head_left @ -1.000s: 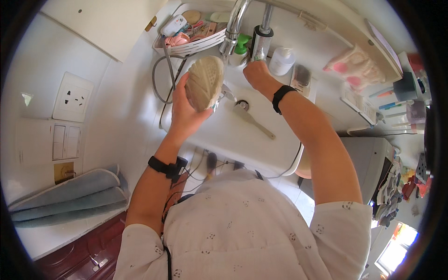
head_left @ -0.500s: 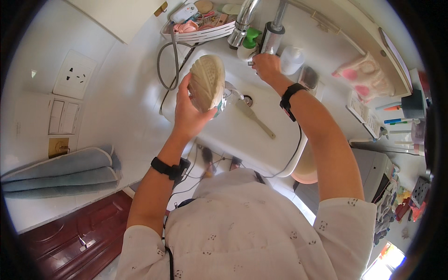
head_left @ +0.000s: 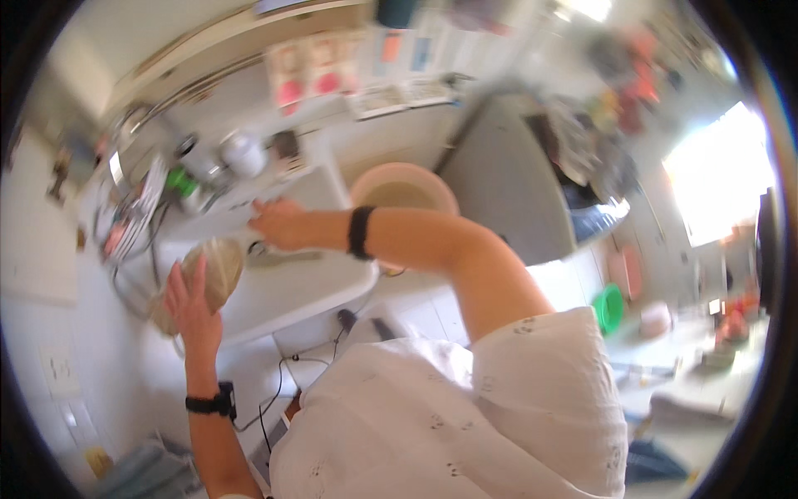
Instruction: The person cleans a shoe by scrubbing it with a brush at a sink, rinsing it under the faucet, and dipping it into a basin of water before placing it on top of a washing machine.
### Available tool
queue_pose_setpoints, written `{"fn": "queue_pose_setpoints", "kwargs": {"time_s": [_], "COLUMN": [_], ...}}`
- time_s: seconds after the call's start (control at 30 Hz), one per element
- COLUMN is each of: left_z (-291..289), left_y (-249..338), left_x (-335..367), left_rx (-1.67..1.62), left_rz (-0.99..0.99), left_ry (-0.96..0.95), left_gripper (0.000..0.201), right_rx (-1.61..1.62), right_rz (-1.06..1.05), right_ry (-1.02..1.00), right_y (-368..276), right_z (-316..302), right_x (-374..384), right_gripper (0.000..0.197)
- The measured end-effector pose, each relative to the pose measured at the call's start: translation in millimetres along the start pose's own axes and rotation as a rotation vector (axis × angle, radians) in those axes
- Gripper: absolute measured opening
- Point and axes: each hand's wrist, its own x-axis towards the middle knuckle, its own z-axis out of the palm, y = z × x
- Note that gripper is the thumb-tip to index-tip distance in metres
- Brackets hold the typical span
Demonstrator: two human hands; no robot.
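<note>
Over the left side of the white sink (head_left: 274, 303), my left hand (head_left: 195, 308) is closed around a pale, off-white shoe (head_left: 218, 270), its fingers spread across it. My right hand (head_left: 278, 223) hovers over the back of the sink, close to the drain. Motion smears its fingers, and I cannot see anything in them. Below it in the basin lies a long-handled, greenish-beige brush (head_left: 287, 259).
Along the sink's back stand a green-topped pump bottle (head_left: 184, 185), a white container (head_left: 243, 154) and a slatted caddy (head_left: 137, 220). A pink basin (head_left: 405, 175) and a grey washing machine (head_left: 507, 179) are to the right. A green basin (head_left: 609, 309) sits farther right.
The view has swung to the right, bringing the washing machine and a bright window in. My right hand has come away from the tap area. The shoe stays in my left hand.
</note>
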Motion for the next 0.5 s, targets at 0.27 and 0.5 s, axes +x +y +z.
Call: {"fn": "queue_pose_setpoints", "kwargs": {"time_s": [0.27, 0.5], "left_z": [22.6, 41.4], "left_y": [25.1, 59.2], "left_x": [17.4, 28.8], "left_rx": [0.083, 0.214], "left_rz": [0.030, 0.120], "left_ry": [-0.027, -0.146], "left_gripper": [0.093, 0.089], "right_rx": [0.040, 0.297], "right_rz": [0.211, 0.597], "right_ry": [0.127, 0.096], "right_y": [11.0, 12.0], "right_z": [12.8, 25.6], "right_x": [-182.2, -295.4], "right_gripper": [0.025, 0.031]}}
